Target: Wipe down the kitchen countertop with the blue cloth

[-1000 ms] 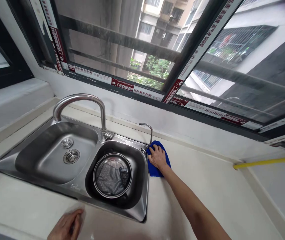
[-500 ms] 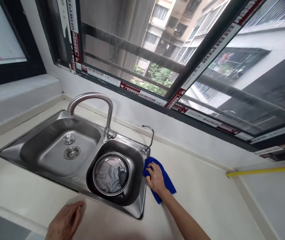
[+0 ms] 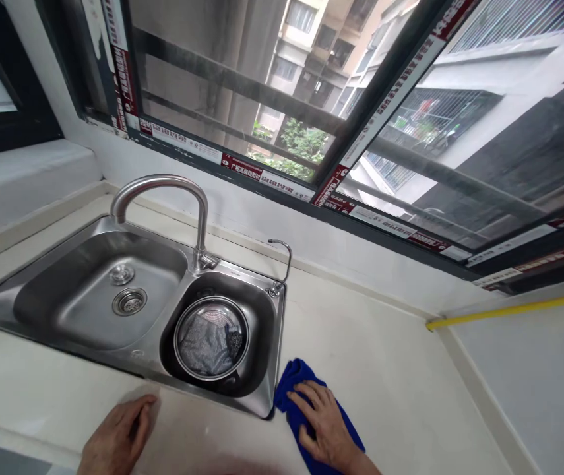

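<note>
Pressed on the cream countertop (image 3: 385, 369) is a blue cloth (image 3: 295, 376), just right of the sink's front right corner. My right hand (image 3: 324, 422) lies over this cloth with bent, slightly spread fingers, holding it against the surface. At the counter's front, left of the right basin, my left hand (image 3: 116, 435) rests with its fingers loosely curled together and nothing visible in them. Between and beyond the hands is the steel double sink (image 3: 156, 353). In its right basin sits a round strainer (image 3: 177, 343) with crumpled grey cloth-like material (image 3: 207, 346) inside.
A tall curved faucet (image 3: 202, 221) stands behind the sink, and a thin small tap (image 3: 289, 260) rises at its back right corner. The left basin has a drain (image 3: 130, 301) and a loose strainer plug (image 3: 121, 273). A yellow pipe (image 3: 509, 310) runs along the right wall.
My right hand has drawn the blue cloth toward me along the sink's right edge, from near the small tap to the front corner. My left hand stays on the counter. The view has shifted slightly.
</note>
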Demonstrator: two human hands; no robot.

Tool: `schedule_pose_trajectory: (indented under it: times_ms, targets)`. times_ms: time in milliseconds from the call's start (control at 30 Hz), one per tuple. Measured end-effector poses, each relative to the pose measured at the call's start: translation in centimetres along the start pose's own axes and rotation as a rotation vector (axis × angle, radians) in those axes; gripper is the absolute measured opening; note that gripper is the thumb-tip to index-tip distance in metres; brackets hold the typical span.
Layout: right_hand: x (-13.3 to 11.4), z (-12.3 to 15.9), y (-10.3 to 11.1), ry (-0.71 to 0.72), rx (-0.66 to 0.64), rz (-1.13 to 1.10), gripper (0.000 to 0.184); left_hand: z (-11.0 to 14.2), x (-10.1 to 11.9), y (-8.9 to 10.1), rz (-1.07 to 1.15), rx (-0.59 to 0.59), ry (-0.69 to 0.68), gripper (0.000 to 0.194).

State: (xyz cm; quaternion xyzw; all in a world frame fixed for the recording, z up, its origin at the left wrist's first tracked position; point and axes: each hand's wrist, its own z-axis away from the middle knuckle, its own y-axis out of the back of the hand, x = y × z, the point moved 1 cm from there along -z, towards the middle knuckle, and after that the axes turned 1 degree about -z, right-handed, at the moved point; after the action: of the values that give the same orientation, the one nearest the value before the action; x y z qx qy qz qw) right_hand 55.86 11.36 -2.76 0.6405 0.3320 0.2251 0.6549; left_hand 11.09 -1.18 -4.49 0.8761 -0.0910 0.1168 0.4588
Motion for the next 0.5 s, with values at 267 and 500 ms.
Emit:
schedule_pose_trajectory:
  times_ms: [267, 500]
  targets:
    - [6.2, -8.5, -0.7, -0.428, 0.321, 0.134, 0.047, -0.1, -0.2, 0.0, 0.031, -0.038, 0.004, 0.026]
    - [9.9, -16.5, 0.0, -0.449, 0.286, 0.176, 0.052, -0.5, 0.2, 0.6, 0.021, -0.036, -0.001, 0.026]
